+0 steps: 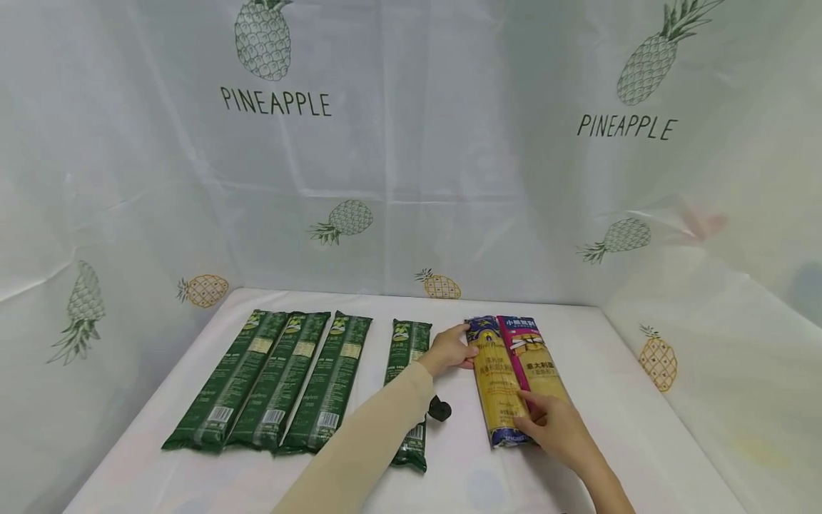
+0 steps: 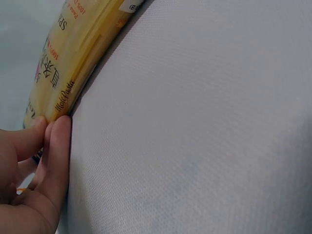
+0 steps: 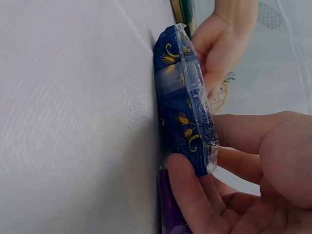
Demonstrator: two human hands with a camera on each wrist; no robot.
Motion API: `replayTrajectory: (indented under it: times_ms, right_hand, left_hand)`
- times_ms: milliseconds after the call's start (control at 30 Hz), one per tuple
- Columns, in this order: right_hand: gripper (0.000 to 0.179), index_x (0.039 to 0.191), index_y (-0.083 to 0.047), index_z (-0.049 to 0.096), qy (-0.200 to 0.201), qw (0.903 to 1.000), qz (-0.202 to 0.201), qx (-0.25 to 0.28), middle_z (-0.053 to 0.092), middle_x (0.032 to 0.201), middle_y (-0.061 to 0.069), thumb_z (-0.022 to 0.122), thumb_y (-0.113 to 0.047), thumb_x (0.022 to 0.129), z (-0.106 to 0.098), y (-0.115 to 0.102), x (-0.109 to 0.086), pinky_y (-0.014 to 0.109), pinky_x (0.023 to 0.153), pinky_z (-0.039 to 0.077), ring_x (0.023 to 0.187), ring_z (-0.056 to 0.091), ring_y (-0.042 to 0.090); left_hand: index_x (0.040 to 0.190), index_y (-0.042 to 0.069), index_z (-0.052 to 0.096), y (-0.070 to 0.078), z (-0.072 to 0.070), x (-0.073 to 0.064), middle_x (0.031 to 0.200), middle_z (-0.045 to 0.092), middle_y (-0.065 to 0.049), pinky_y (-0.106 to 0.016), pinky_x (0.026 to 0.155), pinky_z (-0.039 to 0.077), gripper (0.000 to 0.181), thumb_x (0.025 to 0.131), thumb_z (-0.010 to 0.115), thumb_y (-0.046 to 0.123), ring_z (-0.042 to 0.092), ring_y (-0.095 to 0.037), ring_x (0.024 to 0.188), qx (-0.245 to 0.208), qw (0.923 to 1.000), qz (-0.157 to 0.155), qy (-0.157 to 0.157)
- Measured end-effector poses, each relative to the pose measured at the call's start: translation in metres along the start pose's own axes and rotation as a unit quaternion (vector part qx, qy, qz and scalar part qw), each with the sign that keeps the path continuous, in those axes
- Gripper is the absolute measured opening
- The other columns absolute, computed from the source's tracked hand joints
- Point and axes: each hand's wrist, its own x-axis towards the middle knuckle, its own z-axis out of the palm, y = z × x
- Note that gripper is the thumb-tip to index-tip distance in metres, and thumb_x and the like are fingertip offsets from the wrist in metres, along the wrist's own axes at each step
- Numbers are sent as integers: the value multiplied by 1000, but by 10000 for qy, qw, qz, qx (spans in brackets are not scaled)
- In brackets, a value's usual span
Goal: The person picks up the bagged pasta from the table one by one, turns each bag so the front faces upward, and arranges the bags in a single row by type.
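A yellow spaghetti packet with blue ends [image 1: 497, 378] lies on the table, its far end angled slightly left. My left hand [image 1: 451, 350] pinches its left edge near the far end; in the left wrist view the thumb [image 2: 31, 134] lies on top of the wrapper. Lower down, the right hand [image 1: 557, 427] pinches the right edge near the close end. The right wrist view shows the packet's blue end [image 3: 183, 107] between thumb and fingers. Just to its right lies a pink-and-yellow pasta packet [image 1: 533, 350], its lower part partly hidden by the right hand.
Left of my left forearm, three green spaghetti packets [image 1: 272, 385] lie side by side. Another green packet [image 1: 407, 343] lies partly beneath that forearm, beside a small black object [image 1: 439, 409]. A pineapple-print curtain [image 1: 443, 164] hangs behind the white table [image 1: 616, 400].
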Motion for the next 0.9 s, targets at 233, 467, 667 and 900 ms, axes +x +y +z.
replayTrajectory:
  times_ms: [233,467,667,900]
  right_hand:
    - [61,145,4,62,-175,9991,-331,201,63,92,4,85,-16,92,-2,5,-1,25,59,52,76,60,14]
    - [59,145,1,63,-59,9991,-401,115,63,90,0,85,-16,92,4,6,-3,24,59,51,74,58,12]
    - [60,146,0,63,-16,9994,-345,-26,62,88,-1,84,-18,93,6,6,-4,24,59,50,73,57,12]
    - [58,148,4,59,-147,9984,-488,238,66,95,1,80,-11,96,1,7,-12,24,66,53,77,61,10]
  left_hand:
    - [164,18,43,-8,5,14,114,72,-18,-26,67,62,68,103,72,10,74,-16,68,287,9995,54,112]
    - [163,23,46,-17,9,29,147,59,-25,-28,63,60,67,103,73,15,69,-13,58,714,9971,48,262]
    - [165,20,43,-11,7,16,145,61,-26,-28,65,60,65,106,69,15,73,-18,64,842,9960,195,211]
    - [168,21,36,-6,3,8,130,68,-23,-25,67,59,67,107,65,16,73,-16,68,788,9968,163,23]
